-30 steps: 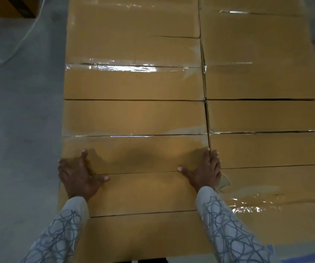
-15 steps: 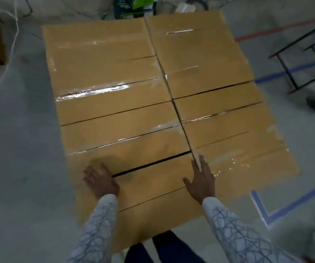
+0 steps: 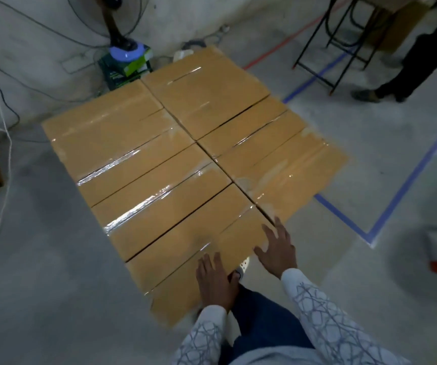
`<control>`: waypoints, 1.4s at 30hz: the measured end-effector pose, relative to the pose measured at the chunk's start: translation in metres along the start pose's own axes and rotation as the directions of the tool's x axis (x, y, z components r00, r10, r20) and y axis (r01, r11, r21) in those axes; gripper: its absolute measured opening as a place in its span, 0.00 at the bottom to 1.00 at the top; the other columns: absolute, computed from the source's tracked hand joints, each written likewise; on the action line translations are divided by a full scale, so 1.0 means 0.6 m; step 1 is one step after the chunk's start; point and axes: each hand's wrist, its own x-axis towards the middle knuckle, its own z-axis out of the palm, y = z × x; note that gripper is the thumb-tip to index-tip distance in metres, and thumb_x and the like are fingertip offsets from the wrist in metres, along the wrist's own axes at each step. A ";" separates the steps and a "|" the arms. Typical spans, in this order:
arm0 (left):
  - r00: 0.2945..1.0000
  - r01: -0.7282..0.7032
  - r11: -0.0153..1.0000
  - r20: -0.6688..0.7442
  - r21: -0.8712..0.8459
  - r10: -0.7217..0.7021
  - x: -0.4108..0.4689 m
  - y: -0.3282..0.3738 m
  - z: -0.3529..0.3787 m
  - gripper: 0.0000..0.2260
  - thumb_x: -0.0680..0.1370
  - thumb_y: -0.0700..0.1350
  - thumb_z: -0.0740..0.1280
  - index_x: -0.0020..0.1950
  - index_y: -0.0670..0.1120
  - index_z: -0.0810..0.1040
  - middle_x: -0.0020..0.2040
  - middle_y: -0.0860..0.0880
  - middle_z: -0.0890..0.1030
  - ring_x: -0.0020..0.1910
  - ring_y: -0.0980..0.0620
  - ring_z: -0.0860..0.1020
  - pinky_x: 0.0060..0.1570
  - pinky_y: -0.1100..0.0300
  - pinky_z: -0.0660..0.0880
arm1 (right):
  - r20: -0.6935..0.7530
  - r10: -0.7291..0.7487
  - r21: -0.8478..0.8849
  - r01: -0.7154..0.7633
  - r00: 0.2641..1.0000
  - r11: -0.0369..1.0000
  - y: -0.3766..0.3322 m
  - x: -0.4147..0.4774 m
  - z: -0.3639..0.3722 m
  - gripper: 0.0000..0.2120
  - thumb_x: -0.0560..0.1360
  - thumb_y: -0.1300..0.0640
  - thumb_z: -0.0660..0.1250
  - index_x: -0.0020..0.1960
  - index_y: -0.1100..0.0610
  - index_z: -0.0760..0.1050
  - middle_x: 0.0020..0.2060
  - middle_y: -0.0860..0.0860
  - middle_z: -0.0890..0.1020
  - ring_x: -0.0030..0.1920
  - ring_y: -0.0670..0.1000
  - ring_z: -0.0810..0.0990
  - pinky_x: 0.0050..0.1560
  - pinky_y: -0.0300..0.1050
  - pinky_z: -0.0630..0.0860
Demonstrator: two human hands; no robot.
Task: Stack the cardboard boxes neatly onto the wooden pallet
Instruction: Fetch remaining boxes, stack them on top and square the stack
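Nearest the camera, two arms in white sleeves with a grey web pattern [image 3: 325,320] reach forward over dark blue trousers [image 3: 262,320]. The left hand [image 3: 216,281] lies palm down with its fingers loosely spread on the near corner of the nearest tan cardboard box [image 3: 201,248], gripping nothing. The right hand [image 3: 278,250] is also open and spread, fingers pointing away; it sits at that box's right end, where the seam between the two columns of boxes meets the near edge, though whether the palm touches the cardboard or hangs just off it cannot be told. A white perforated shoe [image 3: 242,267] peeks out between the hands.

The flat layer of tan, tape-sealed cardboard boxes [image 3: 185,143] runs away from the hands in two columns set edge to edge, their tops level and shiny tape strips catching the light. What carries them is hidden beneath, so the pallet cannot be seen. The layer stands on a grey concrete floor [image 3: 41,259].

Right of the boxes, blue tape lines [image 3: 407,185] mark a corner on the floor, and a red one lies farther off. Beyond the far edge stands a green printed carton [image 3: 122,72] with the base of a pedestal fan [image 3: 126,51] on it, cables trailing along the wall. At far right are a black metal frame [image 3: 341,48] and another person's dark trouser legs [image 3: 409,72].
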 end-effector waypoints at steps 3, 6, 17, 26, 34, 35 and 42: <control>0.999 -0.033 0.999 -0.007 0.026 0.033 -0.052 -0.010 0.020 0.37 0.80 0.62 0.64 0.83 0.46 0.55 0.82 0.39 0.56 0.80 0.38 0.54 0.78 0.46 0.53 | -0.025 -0.015 0.055 0.016 1.000 0.998 0.027 -0.064 0.022 0.34 0.79 0.45 0.69 0.81 0.49 0.61 0.84 0.50 0.45 0.82 0.56 0.49 0.71 0.63 0.68; 0.999 -0.054 0.997 0.013 0.064 0.053 -0.110 -0.015 0.042 0.38 0.80 0.63 0.64 0.83 0.47 0.54 0.82 0.40 0.56 0.81 0.39 0.54 0.78 0.46 0.53 | -0.007 0.026 0.095 -0.026 1.000 0.995 0.077 -0.121 0.032 0.34 0.79 0.44 0.69 0.81 0.49 0.61 0.84 0.50 0.45 0.82 0.57 0.49 0.72 0.64 0.66; 0.977 0.077 0.996 -0.197 -0.041 -0.084 -0.250 -0.003 0.143 0.42 0.75 0.67 0.64 0.82 0.44 0.59 0.80 0.39 0.61 0.79 0.39 0.58 0.78 0.42 0.58 | 0.109 0.048 0.128 -0.062 0.993 0.990 0.226 -0.175 0.048 0.37 0.80 0.41 0.66 0.83 0.51 0.55 0.84 0.51 0.45 0.82 0.57 0.50 0.74 0.60 0.64; 0.807 0.068 0.998 -0.588 -0.010 -0.061 -0.035 -0.024 0.466 0.42 0.70 0.66 0.66 0.81 0.50 0.64 0.80 0.39 0.64 0.78 0.35 0.63 0.71 0.38 0.67 | -0.224 -0.421 0.012 0.434 0.879 0.901 0.365 0.007 0.327 0.42 0.77 0.35 0.60 0.85 0.50 0.51 0.84 0.50 0.48 0.83 0.54 0.51 0.69 0.60 0.70; 0.517 0.058 0.982 -0.847 0.178 0.124 0.287 -0.116 0.771 0.37 0.82 0.62 0.57 0.83 0.41 0.56 0.82 0.33 0.52 0.81 0.32 0.50 0.78 0.33 0.47 | -0.547 -0.735 -0.162 0.811 0.401 0.562 0.381 0.259 0.615 0.29 0.85 0.46 0.60 0.83 0.51 0.58 0.84 0.56 0.53 0.84 0.57 0.49 0.79 0.69 0.49; 0.465 0.085 0.975 -0.873 0.206 0.144 0.312 -0.133 0.784 0.38 0.82 0.61 0.61 0.84 0.41 0.54 0.83 0.33 0.49 0.82 0.32 0.47 0.78 0.32 0.45 | -0.544 -0.775 -0.214 0.840 0.321 0.498 0.382 0.282 0.635 0.28 0.85 0.46 0.58 0.83 0.50 0.58 0.84 0.55 0.52 0.84 0.56 0.47 0.79 0.68 0.47; 0.296 0.219 0.815 -0.832 0.537 0.469 0.418 -0.253 0.774 0.34 0.84 0.58 0.57 0.85 0.51 0.46 0.82 0.41 0.34 0.81 0.38 0.34 0.76 0.31 0.38 | -0.493 -0.868 -0.541 0.759 0.062 0.361 0.408 0.427 0.729 0.35 0.85 0.41 0.57 0.84 0.54 0.48 0.84 0.53 0.46 0.84 0.54 0.45 0.81 0.65 0.45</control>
